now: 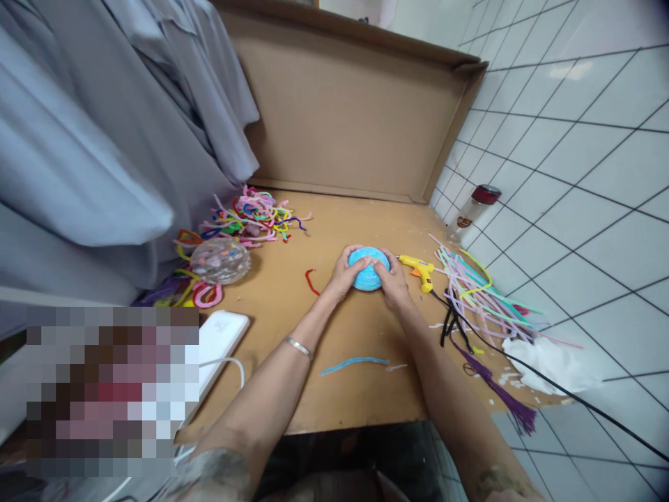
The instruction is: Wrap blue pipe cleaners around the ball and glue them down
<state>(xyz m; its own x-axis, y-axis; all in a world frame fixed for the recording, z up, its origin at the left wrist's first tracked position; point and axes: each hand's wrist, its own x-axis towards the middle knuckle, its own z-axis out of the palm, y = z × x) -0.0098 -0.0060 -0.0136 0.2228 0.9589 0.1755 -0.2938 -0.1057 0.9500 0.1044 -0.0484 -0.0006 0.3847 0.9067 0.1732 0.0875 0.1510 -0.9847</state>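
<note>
Both my hands are wrapped round a round blue coiled disc (pixel 370 277), which looks wound from fuzzy pipe cleaner. My left hand (pixel 345 270) grips its left edge and my right hand (pixel 393 277) its right edge, with both thumbs lying on top. The fingers underneath are hidden. Just right of my right hand lies a yellow glue gun (pixel 418 270) on the table. A loose blue pipe cleaner (pixel 355 364) rests between my forearms, and a short red pipe cleaner (pixel 312 282) lies left of my left hand.
Pink, green and purple pipe cleaners (pixel 483 296) spread at the right, near a glass bottle (pixel 473 213) and white tissue (pixel 548 366). A black cord (pixel 523 362) crosses there. At left are a colourful pile (pixel 256 213), a clear bundle (pixel 220 261) and a white power bank (pixel 224 335). Cardboard (pixel 345 104) stands behind.
</note>
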